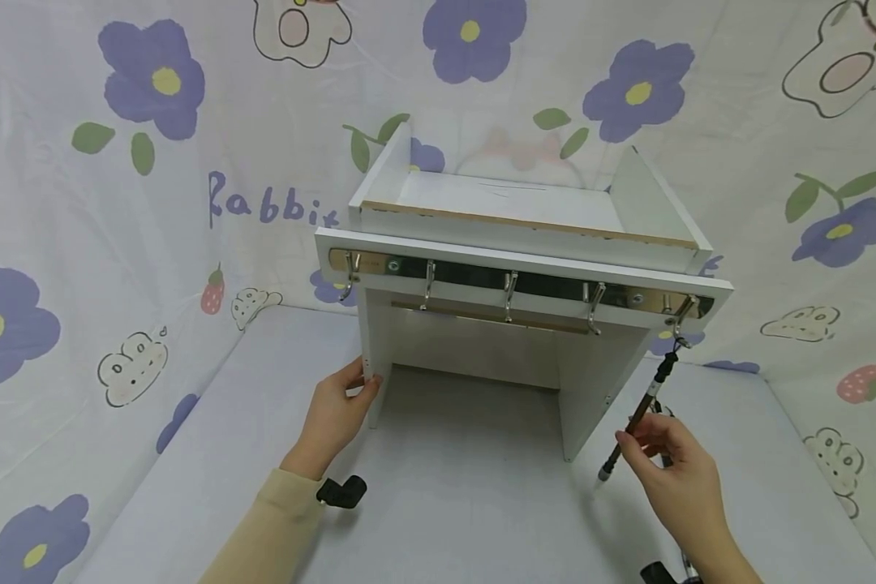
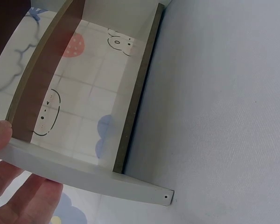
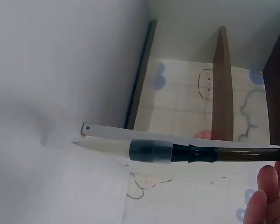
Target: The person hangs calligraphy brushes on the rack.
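A white shelf rack [image 1: 474, 251] stands on the table, with a row of metal hooks along its front rail. My left hand [image 1: 339, 414] grips the front edge of its left side panel [image 2: 84, 175], thumb on one face and fingers on the other. From the rightmost hook [image 1: 684, 312] a calligraphy brush [image 1: 646, 405] hangs at a slant by its cord loop, white bristles pointing down. My right hand [image 1: 675, 474] pinches the brush's dark handle; the bristle tip [image 3: 100, 146] shows in the right wrist view. Behind those fingers another dark slim item is mostly hidden.
The other hooks [image 1: 509, 296] along the rail carry nothing. A pale cloth covers the table [image 1: 467, 519], and a patterned curtain [image 1: 153, 203] with flowers and rabbits surrounds it. A black wrist camera [image 1: 341, 491] sits beside the left cuff.
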Demonstrator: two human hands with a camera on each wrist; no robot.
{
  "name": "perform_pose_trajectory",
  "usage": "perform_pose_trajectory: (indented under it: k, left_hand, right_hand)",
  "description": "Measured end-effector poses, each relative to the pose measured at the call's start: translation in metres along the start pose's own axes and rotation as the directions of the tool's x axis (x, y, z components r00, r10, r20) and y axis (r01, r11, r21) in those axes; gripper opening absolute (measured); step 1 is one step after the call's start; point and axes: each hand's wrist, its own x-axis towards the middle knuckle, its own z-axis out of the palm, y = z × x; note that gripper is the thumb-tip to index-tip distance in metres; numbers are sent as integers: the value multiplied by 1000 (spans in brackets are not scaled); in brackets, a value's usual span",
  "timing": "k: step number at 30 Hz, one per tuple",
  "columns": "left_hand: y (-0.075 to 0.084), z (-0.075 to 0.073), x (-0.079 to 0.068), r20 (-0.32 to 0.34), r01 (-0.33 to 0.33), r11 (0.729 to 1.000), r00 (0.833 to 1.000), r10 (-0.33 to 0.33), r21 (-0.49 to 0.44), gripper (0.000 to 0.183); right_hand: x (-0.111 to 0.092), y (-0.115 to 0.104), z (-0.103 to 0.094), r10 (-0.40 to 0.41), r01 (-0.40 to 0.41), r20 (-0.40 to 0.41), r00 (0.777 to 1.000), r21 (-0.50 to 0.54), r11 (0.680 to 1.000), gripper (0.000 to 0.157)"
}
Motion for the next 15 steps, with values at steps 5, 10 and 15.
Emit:
perform_pose_trajectory:
  k: [5,10,15]
  left_hand:
    - [-1,0,0,-6,-1,1000,1000,1,0,44]
    - [-2,0,-1,-4,0,1000,1000,0,-1,45]
    - [-2,0,0,-3,-4,1000,1000,4,-1,45]
  right_hand:
    - [-1,0,-2,-9,9,-3,1000,14,1000,22]
    - [-1,1,-5,17,-17,-2,1000,-3,1000,24]
    - [0,9,-14,54,-54,18,998,-39,998,24]
